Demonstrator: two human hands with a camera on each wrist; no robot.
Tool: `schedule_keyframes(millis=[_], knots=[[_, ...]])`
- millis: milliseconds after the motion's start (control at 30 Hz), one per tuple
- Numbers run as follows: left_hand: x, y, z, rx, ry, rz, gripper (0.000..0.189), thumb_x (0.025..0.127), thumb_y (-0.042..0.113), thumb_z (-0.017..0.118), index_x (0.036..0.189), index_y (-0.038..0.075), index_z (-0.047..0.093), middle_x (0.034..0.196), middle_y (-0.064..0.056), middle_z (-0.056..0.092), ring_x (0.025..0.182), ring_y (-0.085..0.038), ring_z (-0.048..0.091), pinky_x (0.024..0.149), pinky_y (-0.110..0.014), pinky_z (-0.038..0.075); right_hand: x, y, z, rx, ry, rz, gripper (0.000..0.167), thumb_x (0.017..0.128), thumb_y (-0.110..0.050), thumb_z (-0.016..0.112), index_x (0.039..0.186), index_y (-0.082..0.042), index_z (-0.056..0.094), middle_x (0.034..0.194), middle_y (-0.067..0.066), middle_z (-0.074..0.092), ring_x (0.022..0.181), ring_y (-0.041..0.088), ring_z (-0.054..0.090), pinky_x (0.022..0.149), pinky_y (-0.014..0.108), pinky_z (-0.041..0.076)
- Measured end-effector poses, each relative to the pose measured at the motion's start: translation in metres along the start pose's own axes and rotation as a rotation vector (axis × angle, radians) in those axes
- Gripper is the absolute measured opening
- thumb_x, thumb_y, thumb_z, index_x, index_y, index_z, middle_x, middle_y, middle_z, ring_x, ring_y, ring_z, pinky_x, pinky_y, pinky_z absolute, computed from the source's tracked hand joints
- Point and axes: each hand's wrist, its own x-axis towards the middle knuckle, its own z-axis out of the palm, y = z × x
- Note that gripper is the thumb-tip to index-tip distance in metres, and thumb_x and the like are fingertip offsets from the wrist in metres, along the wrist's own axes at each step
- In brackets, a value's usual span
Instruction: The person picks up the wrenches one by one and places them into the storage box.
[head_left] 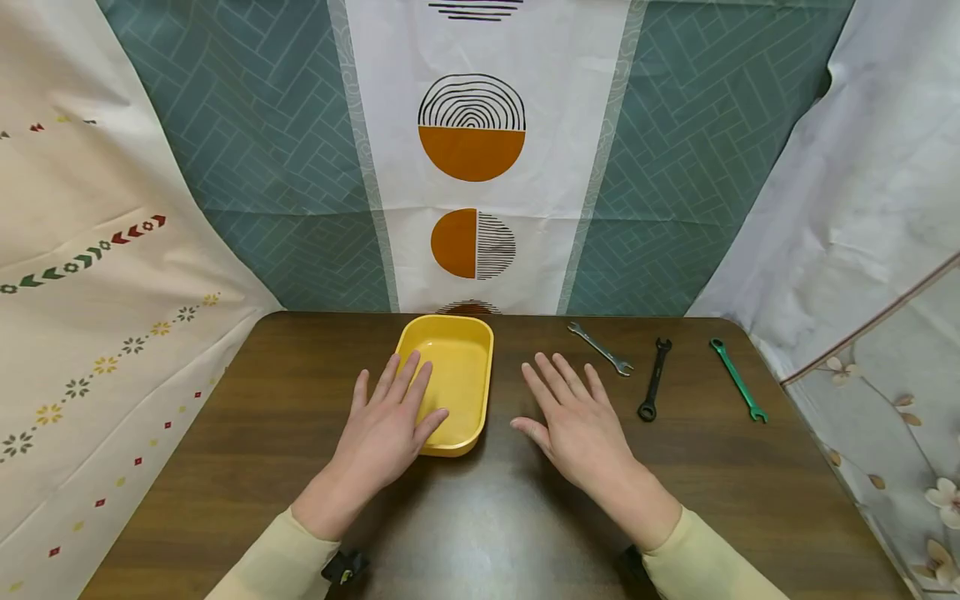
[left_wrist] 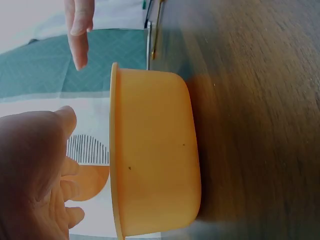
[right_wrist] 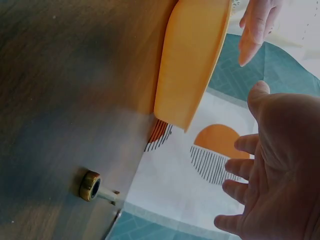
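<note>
on the brown wood-grain table [head_left: 225, 467], a yellow rounded-rectangular plastic tub [head_left: 459, 367] sits by the far edge, left hand [head_left: 386, 423] raised over its left side, right hand [head_left: 582, 423] raised near a silver metal wrench [head_left: 601, 348], slim black wrench [head_left: 656, 378] and slim green wrench [head_left: 737, 378] farther right, both hands empty, fingers extended.

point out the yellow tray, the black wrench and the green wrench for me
Yellow tray [head_left: 461, 379]: head view, on its bare inside floor.
Black wrench [head_left: 656, 379]: head view, on the middle of its handle.
Green wrench [head_left: 737, 379]: head view, on the middle of its handle.
</note>
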Motion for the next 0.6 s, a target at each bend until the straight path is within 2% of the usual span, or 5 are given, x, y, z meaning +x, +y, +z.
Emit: schedule_keyframes(millis=[600], knots=[[-0.006,-0.014,0.003,-0.023,0.004,-0.017,0.081,0.11,0.056,0.062,0.171,0.006,0.041,0.179,-0.016,0.032,0.165,-0.042,0.025,0.127,-0.075,0.016,0.005,-0.008,0.007,0.018,-0.034,-0.012,0.08,0.109,-0.06,0.06,0.172,-0.014,0.042,0.178,0.013,0.035,0.165,0.036,0.03,0.131,0.066,0.022]])
